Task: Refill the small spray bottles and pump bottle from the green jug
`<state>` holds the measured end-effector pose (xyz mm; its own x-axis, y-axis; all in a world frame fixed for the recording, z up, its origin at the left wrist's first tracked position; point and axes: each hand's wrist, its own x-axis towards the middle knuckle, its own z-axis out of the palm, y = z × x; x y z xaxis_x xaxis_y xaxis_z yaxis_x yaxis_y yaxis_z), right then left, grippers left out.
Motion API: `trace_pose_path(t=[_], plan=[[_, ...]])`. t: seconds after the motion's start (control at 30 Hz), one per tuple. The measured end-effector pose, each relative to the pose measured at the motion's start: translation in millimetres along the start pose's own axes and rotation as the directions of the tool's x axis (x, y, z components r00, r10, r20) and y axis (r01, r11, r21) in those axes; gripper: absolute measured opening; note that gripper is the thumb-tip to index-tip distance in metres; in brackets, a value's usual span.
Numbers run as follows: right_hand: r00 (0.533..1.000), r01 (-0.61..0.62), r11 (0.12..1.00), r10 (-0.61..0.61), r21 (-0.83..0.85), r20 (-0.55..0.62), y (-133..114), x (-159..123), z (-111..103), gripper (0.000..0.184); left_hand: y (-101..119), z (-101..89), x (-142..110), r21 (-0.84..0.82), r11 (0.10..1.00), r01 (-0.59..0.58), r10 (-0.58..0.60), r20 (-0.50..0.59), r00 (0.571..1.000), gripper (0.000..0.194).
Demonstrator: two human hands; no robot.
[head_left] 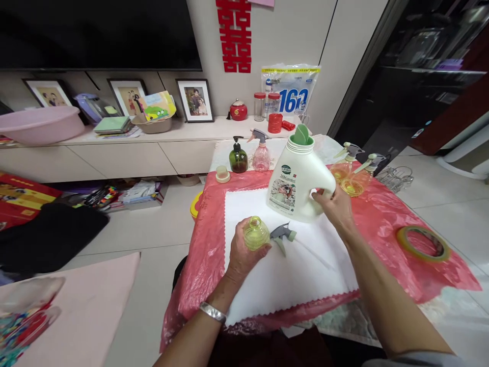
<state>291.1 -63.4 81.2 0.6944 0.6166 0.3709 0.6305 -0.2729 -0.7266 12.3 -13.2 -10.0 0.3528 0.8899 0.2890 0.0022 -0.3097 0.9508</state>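
Observation:
My left hand (pixel 241 253) is wrapped round a small yellow-green bottle (pixel 255 232) with its neck open, held upright over the white cloth (pixel 290 275). My right hand (pixel 333 206) grips the handle of a large white detergent jug (pixel 296 181) that stands on the cloth, a green funnel-like piece (pixel 301 135) sitting in its mouth. A grey and green spray trigger head (pixel 282 234) with its thin tube lies on the cloth between my hands.
A red plastic sheet (pixel 382 224) covers the table. On it sit a tape roll (pixel 422 243), two yellow spray bottles (pixel 353 176), a pink spray bottle (pixel 262 153), a dark green pump bottle (pixel 238 157) and a small cap (pixel 222 175). A sideboard (pixel 126 148) stands behind.

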Motion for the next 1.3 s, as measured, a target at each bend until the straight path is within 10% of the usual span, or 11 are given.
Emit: trace_pose_path(t=[0.2, 0.33, 0.63, 0.87, 1.3], plan=[[0.999, 0.036, 0.976, -0.04, -0.216, -0.016, 15.9, -73.8, -17.9, 0.043, 3.4, -0.8, -0.4, -0.025, 0.999, -0.027, 0.027, 0.018, 0.999, 0.086], [0.964, 0.153, 0.97, -0.104, -0.189, 0.244, 7.5, -114.0, 0.2, 0.025, 11.3, -2.1, -0.2, 0.044, 0.997, -0.06, 0.06, 0.02, 0.998, 0.081], [0.918, 0.107, 0.976, -0.025, -0.187, 0.395, -25.2, -120.5, 31.1, 0.006, 9.2, -5.0, 0.7, 0.121, 0.989, -0.088, 0.085, 0.03, 0.996, 0.077], [0.963, -0.072, 0.977, 0.016, 0.199, 0.269, -34.1, -114.6, 2.3, 0.024, -3.4, -5.6, 0.0, 0.132, 0.988, -0.078, 0.08, -0.011, 0.997, 0.071], [0.981, -0.11, 0.548, -0.072, 0.829, 0.177, -107.3, -82.5, -12.9, 0.042, 15.4, -1.9, 2.5, 0.16, 0.985, -0.066, 0.064, 0.015, 0.998, 0.083]])
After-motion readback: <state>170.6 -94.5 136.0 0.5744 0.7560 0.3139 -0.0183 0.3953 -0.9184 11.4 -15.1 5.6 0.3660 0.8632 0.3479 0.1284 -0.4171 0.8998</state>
